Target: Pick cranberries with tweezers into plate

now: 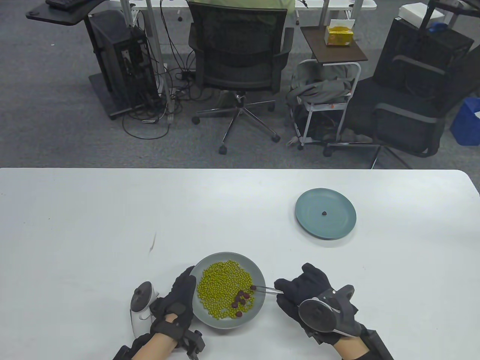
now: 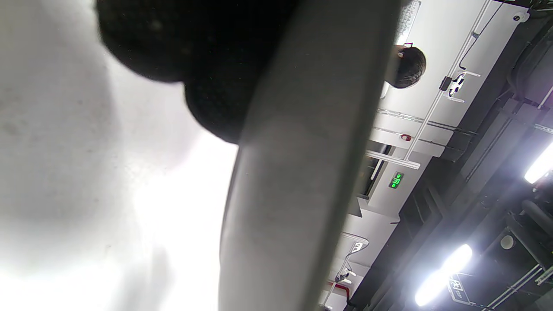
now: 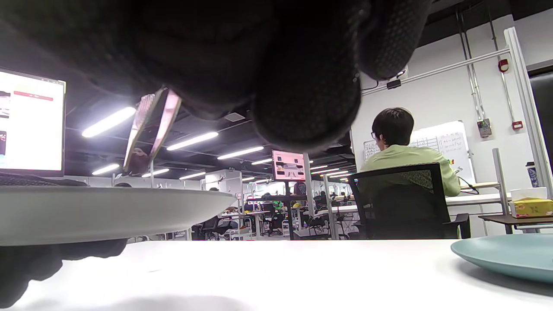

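A grey plate [image 1: 255,270] near the table's front holds many green beans [image 1: 221,285] and several dark red cranberries [image 1: 240,300]. My right hand [image 1: 300,296] holds metal tweezers [image 1: 267,288] whose tips pinch one cranberry [image 1: 253,287] just above the beans. In the right wrist view the tweezers [image 3: 149,125] hang over the grey plate's rim [image 3: 108,211] with a cranberry [image 3: 139,163] at the tips. My left hand [image 1: 180,296] holds the plate's left rim; the left wrist view shows that rim [image 2: 298,172] close up. A blue-green plate [image 1: 337,221] at the far right holds one cranberry [image 1: 324,213].
The white table [image 1: 112,225] spreads to the left and back. Office chairs [image 1: 240,56] and a small cart [image 1: 326,97] stand beyond the table's far edge. The blue-green plate's rim [image 3: 505,255] shows at the right of the right wrist view.
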The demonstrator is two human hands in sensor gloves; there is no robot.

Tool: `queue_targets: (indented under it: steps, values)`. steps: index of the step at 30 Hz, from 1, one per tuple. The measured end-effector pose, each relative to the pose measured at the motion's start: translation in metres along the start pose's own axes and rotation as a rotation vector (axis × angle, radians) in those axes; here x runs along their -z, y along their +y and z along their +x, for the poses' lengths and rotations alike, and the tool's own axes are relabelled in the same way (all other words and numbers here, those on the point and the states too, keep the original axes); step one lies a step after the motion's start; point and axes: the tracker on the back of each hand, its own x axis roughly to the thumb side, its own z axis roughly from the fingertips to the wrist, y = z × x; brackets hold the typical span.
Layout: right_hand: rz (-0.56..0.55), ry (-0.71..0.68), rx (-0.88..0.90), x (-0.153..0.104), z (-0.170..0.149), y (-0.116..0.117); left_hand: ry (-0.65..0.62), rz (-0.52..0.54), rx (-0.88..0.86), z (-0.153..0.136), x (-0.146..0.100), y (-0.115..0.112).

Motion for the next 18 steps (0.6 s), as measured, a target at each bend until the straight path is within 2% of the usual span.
queue_targets:
  steps: [6,11,14,16,17,18]
  values:
    - [-0.027,0.031,0.017,0.000,-0.006,-0.004,-0.007,-0.026,-0.006,0.004,-0.003,-0.006]
    - [-0.072,0.089,-0.001,0.005,-0.023,-0.013,-0.004,-0.032,-0.001,0.002,-0.003,-0.006]
    - [-0.077,0.212,-0.050,0.016,-0.054,-0.020,-0.013,-0.032,0.005,0.004,-0.003,-0.005]
    - [-0.051,0.344,-0.095,0.024,-0.084,-0.020,-0.015,-0.034,0.004,0.005,-0.003,-0.006]
    - [-0.005,0.438,-0.146,0.028,-0.102,-0.017,-0.017,-0.034,0.003,0.005,-0.002,-0.006]
    - [0.005,0.469,-0.244,0.030,-0.122,-0.011,-0.017,-0.032,0.001,0.004,-0.002,-0.006]
